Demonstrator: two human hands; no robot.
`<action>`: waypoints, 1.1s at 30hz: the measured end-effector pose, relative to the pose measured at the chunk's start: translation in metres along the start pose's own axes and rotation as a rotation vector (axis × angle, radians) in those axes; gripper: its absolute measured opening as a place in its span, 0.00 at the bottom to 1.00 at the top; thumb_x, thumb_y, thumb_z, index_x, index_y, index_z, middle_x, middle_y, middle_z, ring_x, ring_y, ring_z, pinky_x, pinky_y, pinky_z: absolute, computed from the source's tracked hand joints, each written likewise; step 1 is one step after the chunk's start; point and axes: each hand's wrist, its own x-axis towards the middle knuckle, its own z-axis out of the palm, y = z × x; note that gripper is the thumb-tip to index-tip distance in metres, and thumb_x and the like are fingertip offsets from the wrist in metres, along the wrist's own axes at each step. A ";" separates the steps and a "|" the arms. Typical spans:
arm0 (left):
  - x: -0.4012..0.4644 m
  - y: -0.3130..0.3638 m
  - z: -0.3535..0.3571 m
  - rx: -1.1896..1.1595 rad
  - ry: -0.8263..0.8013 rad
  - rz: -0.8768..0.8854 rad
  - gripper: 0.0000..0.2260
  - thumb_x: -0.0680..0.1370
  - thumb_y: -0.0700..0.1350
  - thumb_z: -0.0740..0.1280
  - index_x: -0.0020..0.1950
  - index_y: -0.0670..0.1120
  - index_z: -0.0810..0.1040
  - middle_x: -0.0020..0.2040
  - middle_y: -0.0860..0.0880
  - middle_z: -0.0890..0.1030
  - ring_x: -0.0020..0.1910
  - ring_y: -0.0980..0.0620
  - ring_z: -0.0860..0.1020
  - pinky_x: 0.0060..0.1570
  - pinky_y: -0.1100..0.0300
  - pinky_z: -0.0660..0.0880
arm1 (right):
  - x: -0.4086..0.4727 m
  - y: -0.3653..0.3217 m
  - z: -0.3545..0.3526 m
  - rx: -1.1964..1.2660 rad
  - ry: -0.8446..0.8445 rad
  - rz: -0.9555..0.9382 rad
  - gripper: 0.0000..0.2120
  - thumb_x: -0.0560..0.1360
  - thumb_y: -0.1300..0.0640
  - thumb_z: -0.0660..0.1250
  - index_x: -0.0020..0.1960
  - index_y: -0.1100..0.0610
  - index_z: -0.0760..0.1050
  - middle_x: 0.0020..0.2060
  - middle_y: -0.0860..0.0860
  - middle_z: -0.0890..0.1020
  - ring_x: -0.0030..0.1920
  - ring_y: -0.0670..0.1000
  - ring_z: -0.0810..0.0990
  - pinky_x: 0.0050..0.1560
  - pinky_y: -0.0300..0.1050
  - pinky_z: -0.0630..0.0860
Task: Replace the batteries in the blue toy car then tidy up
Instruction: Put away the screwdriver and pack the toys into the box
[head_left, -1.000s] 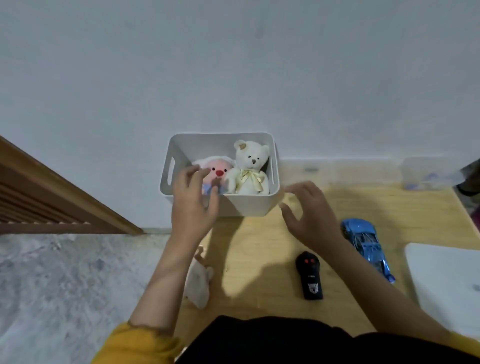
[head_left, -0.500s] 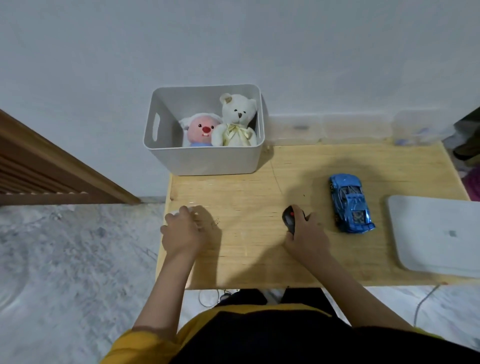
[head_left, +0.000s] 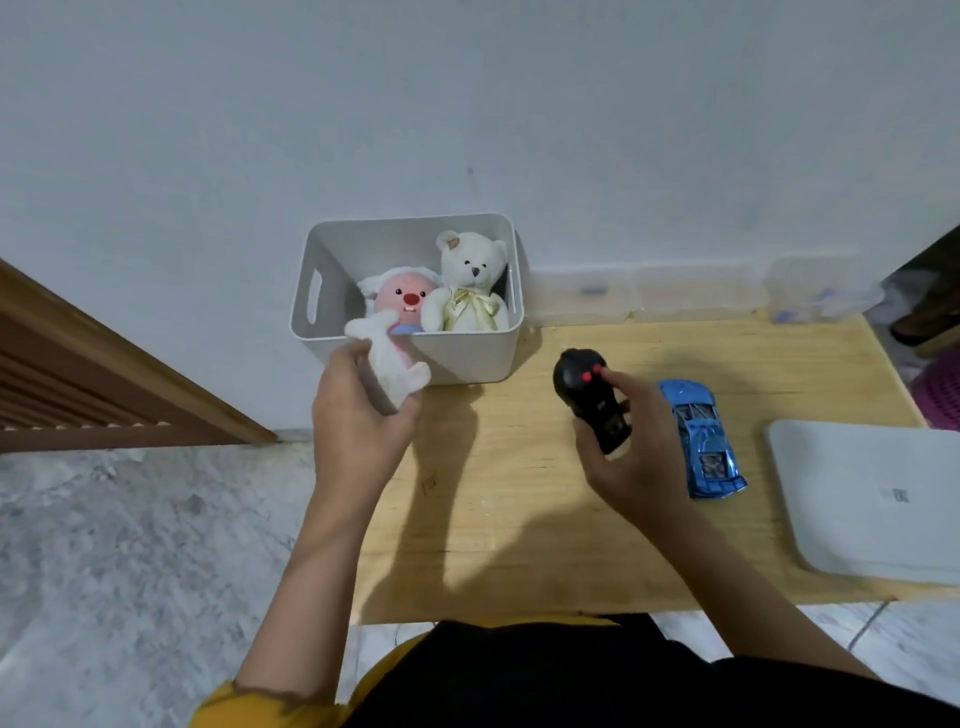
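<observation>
Pale wood forms the tabletop (head_left: 519, 519), seen from above by a person wearing yellow sleeves. Their left hand (head_left: 358, 421) is raised above the tabletop's left edge, fingers curled around a small white plush toy (head_left: 389, 364), just in front of a light grey bin (head_left: 467, 353). That bin stands at the back left against a white wall and holds a pink-faced plush (head_left: 402, 301) beside a cream teddy bear (head_left: 470, 286) with a yellow ribbon. Their right hand (head_left: 634, 457) grips a black remote control (head_left: 592, 395) with red buttons, lifted off the wood. Just right of that hand, the blue toy car (head_left: 701, 439) lies on the tabletop, nose toward the wall. Farther right lies a flat white device (head_left: 872, 499).
</observation>
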 end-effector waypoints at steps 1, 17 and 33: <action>0.009 0.007 -0.004 0.000 0.033 0.027 0.27 0.68 0.43 0.75 0.65 0.45 0.71 0.57 0.48 0.75 0.57 0.50 0.73 0.51 0.64 0.66 | 0.014 -0.006 -0.003 -0.003 0.002 -0.078 0.22 0.70 0.57 0.71 0.62 0.60 0.70 0.52 0.55 0.78 0.49 0.50 0.75 0.50 0.39 0.73; 0.147 -0.015 0.030 0.351 -0.212 -0.173 0.22 0.71 0.52 0.69 0.64 0.48 0.74 0.59 0.46 0.79 0.60 0.44 0.75 0.48 0.57 0.71 | 0.172 -0.055 0.076 -0.290 -0.636 -0.076 0.17 0.70 0.50 0.69 0.59 0.48 0.78 0.51 0.50 0.83 0.59 0.54 0.71 0.56 0.49 0.73; 0.095 -0.006 0.044 0.197 -0.112 0.029 0.22 0.72 0.50 0.68 0.63 0.42 0.73 0.55 0.41 0.79 0.56 0.40 0.75 0.54 0.47 0.74 | 0.105 -0.026 0.023 0.023 -0.316 -0.126 0.09 0.74 0.59 0.67 0.52 0.59 0.81 0.49 0.53 0.83 0.53 0.55 0.78 0.55 0.49 0.74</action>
